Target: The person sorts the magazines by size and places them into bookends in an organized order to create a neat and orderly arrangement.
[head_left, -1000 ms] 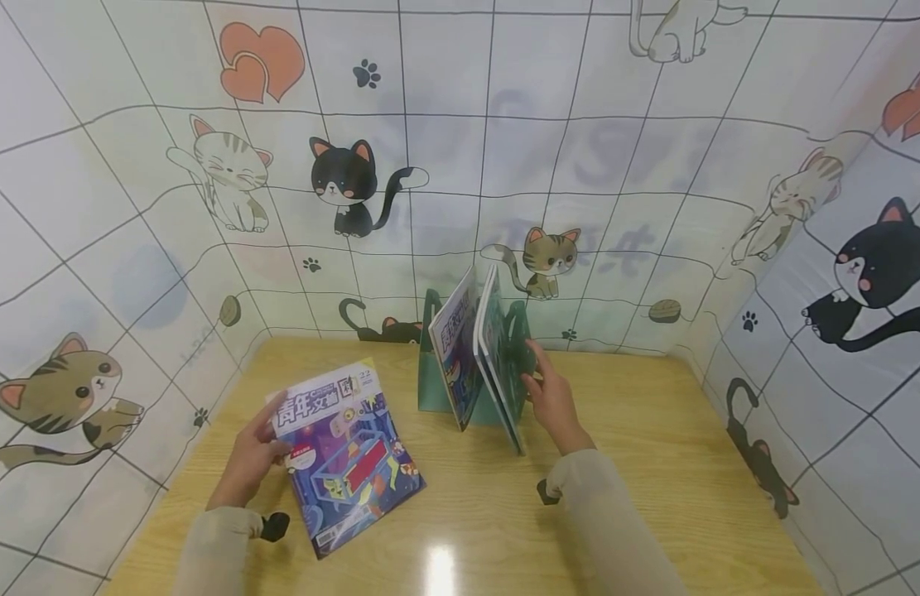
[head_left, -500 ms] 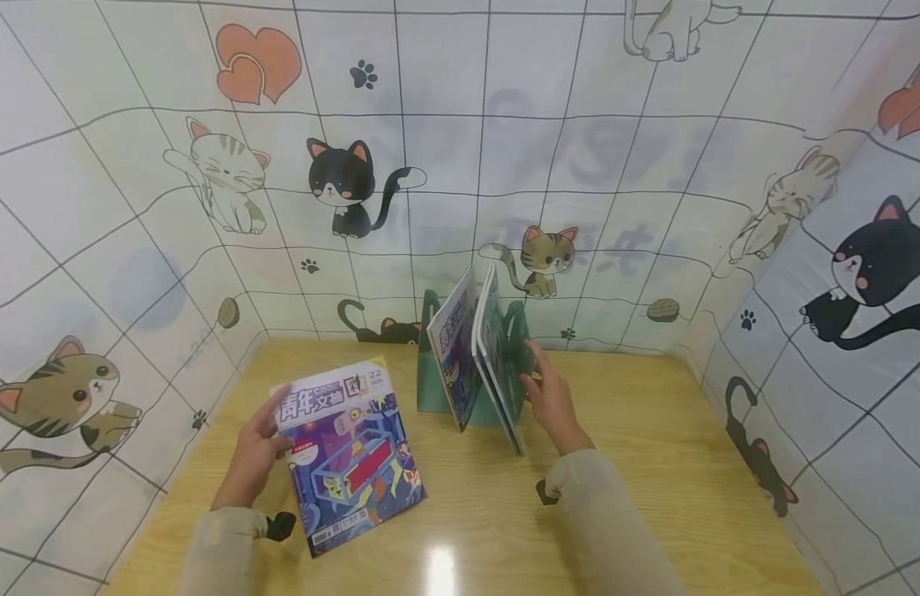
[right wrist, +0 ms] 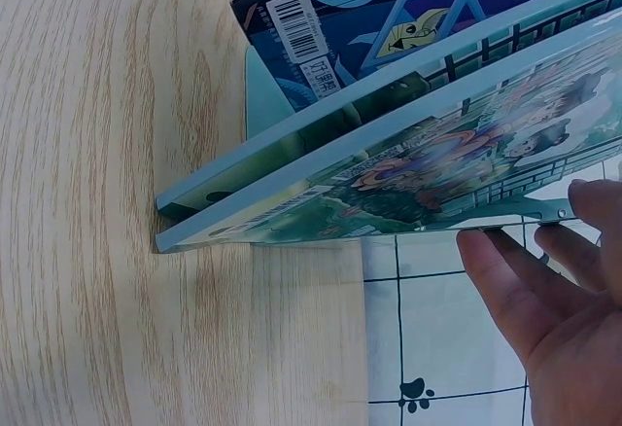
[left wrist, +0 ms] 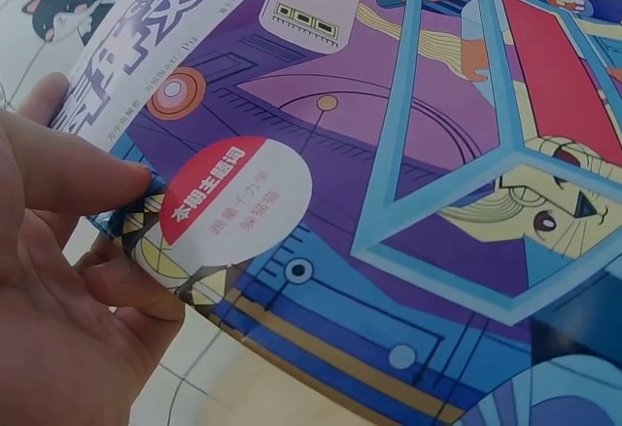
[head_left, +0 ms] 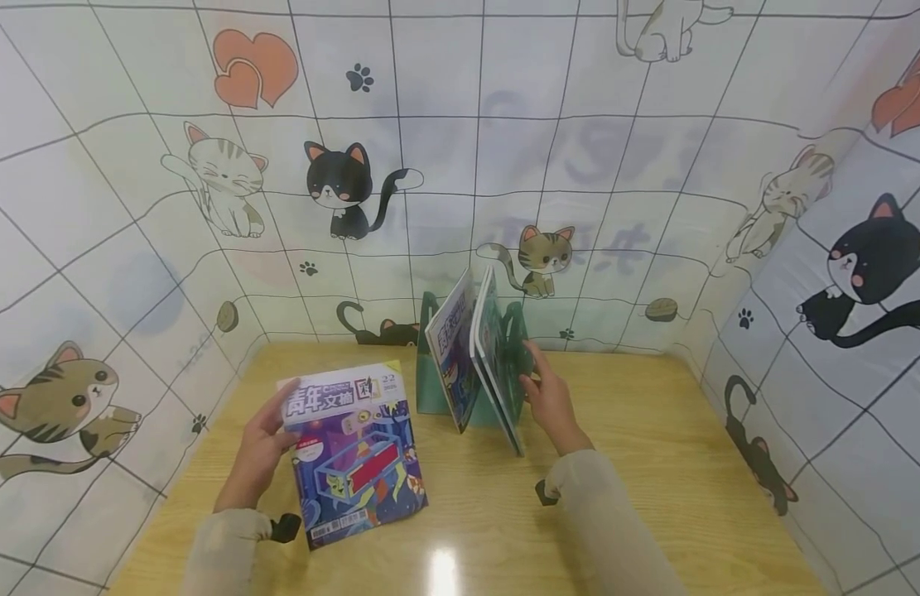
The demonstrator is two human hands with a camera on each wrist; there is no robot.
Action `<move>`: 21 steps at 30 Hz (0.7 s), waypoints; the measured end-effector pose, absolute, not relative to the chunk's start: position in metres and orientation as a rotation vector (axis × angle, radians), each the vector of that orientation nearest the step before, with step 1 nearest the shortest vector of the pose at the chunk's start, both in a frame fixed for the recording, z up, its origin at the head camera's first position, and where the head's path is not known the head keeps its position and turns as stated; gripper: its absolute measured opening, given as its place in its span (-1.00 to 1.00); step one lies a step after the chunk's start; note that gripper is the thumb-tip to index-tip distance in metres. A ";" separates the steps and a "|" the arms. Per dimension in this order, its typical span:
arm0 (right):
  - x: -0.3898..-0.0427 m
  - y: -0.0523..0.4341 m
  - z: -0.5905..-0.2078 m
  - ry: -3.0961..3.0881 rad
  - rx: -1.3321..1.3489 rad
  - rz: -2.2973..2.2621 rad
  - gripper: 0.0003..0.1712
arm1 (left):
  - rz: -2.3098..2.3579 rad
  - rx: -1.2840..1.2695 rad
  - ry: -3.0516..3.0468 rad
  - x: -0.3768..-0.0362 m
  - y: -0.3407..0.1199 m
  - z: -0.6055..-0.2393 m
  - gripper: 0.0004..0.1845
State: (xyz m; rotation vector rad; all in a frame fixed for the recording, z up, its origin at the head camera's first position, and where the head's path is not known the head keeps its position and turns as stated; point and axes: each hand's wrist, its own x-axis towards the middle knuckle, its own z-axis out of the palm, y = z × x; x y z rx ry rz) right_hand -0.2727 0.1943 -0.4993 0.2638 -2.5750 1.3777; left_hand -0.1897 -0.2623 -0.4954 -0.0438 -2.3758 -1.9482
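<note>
In the head view, my left hand (head_left: 257,451) pinches the upper left edge of a purple magazine (head_left: 358,459), thumb on the cover and fingers beneath, as the left wrist view confirms. To its right stands a green bookend stand (head_left: 431,389). A similar purple magazine (head_left: 454,356) leans inside it, beside two thin pale-edged books (right wrist: 389,168) with an illustrated green cover. My right hand (head_left: 555,410) touches the stand's right side with extended thumb and fingers; the right wrist view shows the fingertips (right wrist: 476,246) against its thin panel, outside the books.
A light wooden table (head_left: 616,497) lies under everything. Behind and on both sides rise white cloth walls (head_left: 460,165) printed with cats and grid lines. The books' lower corners jut out past the stand's front.
My left hand has moved slightly right and turned the purple magazine more upright in the head view, its top edge swinging rightward. My right hand keeps its place at the stand.
</note>
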 end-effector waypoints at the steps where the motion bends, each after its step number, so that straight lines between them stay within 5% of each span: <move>1: -0.273 0.195 -0.500 -2.573 0.265 1.378 -0.24 | -1.943 -0.057 -2.371 -0.190 -0.261 -0.494 -0.13; 21: -0.272 0.193 -0.499 -2.579 0.250 1.365 -0.24 | -1.796 -0.373 -2.393 -0.194 -0.227 -0.467 -0.15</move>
